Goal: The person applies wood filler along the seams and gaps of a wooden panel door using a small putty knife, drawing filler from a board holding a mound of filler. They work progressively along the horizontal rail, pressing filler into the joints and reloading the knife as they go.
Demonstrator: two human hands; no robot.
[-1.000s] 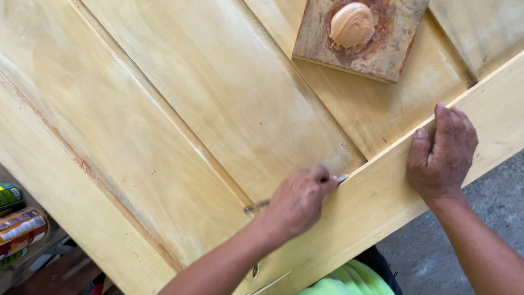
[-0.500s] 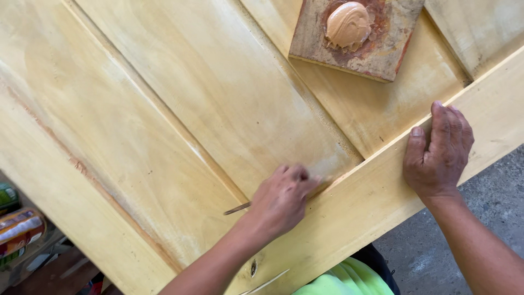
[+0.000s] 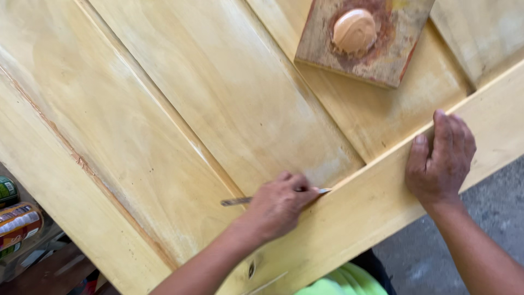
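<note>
One large panelled door (image 3: 180, 125) of pale yellow wood fills nearly the whole view, lying flat and tilted across the frame; by its breadth and thick framing I judge it heavy and stiff, a thing to be lifted by its outer rail (image 3: 382, 196) rather than by the thinner recessed panels. On it, toward the top, rests one small board (image 3: 322, 41) stained reddish brown, carrying a single rounded lump of tan putty (image 3: 355, 30) — soft and smearable by the look of it. The right hand (image 3: 439, 161) lies open and flat over the rail's edge, fingers spread, gripping nothing, only pressing down. The left hand (image 3: 281, 205) is closed around one slim metal blade (image 3: 236, 201), a putty knife or scraper, whose tip (image 3: 325, 190) sits in the groove where panel meets rail; light, rigid, probably thin-edged, best held as it is — mid-shaft. At the lower left edge, two or three cans (image 3: 16, 221) show partly, well apart from both hands.
</note>
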